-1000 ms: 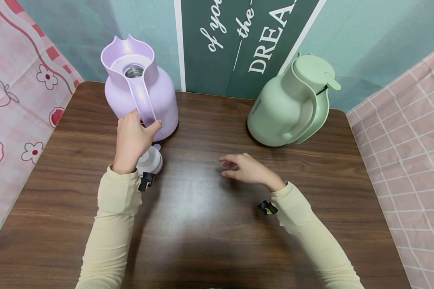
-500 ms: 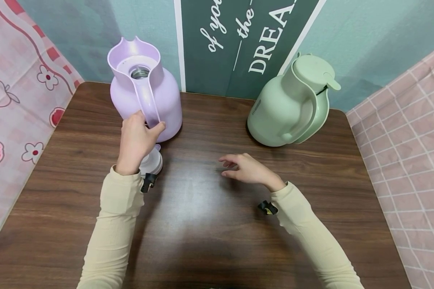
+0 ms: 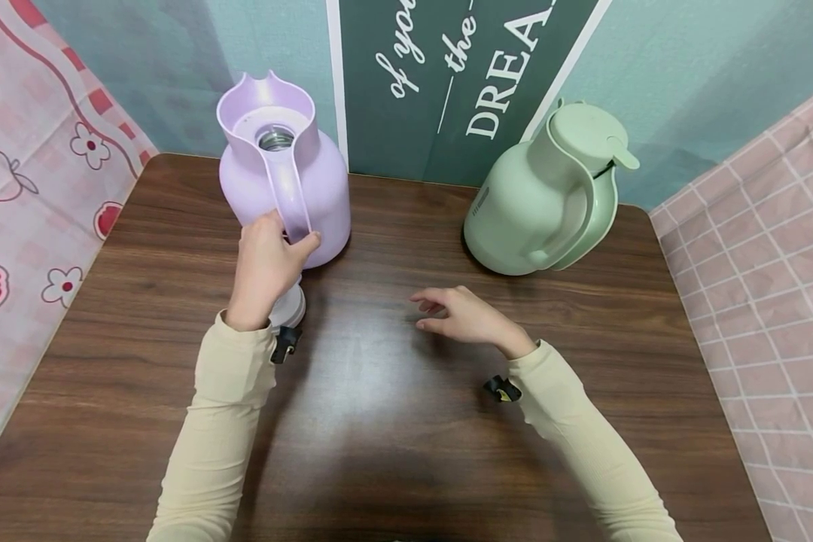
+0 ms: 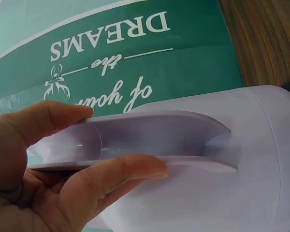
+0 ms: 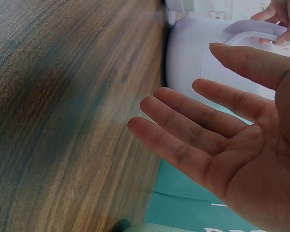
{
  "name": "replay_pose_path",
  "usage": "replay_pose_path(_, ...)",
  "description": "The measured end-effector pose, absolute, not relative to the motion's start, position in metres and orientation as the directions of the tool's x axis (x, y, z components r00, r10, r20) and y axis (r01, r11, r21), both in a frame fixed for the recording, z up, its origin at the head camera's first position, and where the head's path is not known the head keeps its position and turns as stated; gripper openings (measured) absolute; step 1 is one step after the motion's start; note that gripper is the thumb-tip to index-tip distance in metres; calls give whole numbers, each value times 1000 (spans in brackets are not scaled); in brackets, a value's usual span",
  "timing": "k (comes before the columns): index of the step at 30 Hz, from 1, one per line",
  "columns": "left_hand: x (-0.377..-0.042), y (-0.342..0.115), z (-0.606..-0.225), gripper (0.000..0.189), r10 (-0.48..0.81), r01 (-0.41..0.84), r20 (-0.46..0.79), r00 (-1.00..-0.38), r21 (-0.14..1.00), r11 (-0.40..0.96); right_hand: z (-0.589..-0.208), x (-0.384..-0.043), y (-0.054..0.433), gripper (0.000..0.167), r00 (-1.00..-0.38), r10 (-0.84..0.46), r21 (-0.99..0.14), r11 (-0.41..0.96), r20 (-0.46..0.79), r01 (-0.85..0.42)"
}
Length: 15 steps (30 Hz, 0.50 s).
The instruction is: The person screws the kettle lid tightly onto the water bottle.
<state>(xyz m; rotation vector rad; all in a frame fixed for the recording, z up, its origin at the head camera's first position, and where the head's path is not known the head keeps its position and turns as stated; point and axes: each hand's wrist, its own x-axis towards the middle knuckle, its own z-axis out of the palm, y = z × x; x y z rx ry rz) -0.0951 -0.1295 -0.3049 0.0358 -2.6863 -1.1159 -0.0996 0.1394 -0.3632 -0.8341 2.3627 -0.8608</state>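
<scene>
A lavender thermos jug [image 3: 325, 188] stands upright at the left back, its top uncovered so the round inner mouth shows. My left hand [image 3: 267, 260] grips its handle [image 3: 287, 192]. The left wrist view has the thumb and fingers on either side of that handle [image 4: 150, 140]. Partly hidden behind this hand is a pale round stopper [image 3: 291, 305] on the table. Over the middle of the table, my right hand [image 3: 461, 316] holds nothing. Its fingers are spread and relaxed in the right wrist view, palm [image 5: 251, 159] showing.
At the right back stands a green thermos jug [image 3: 522, 203] with its lid on. Both stand on a dark wooden table [image 3: 379, 452]. A teal backdrop with white lettering [image 3: 474, 75] rises behind, and patterned cloths [image 3: 772, 301] border the sides.
The lavender jug has shifted a little to the right with my left hand on its handle, covering more of the stopper. My right hand has stayed in place.
</scene>
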Motion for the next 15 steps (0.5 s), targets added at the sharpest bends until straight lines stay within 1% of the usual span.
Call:
replay_pose_path(10, -94, -122, -306, 21, -76, 111, 231, -970, 698, 708, -363, -100, 139, 39, -701, -681, -695, 609, -211, -382)
replay_pose_path(15, -93, -118, -305, 19, -52, 124, 226, -973, 696, 707, -363, -101, 138, 40, -709, -674, -693, 613, -208, -379)
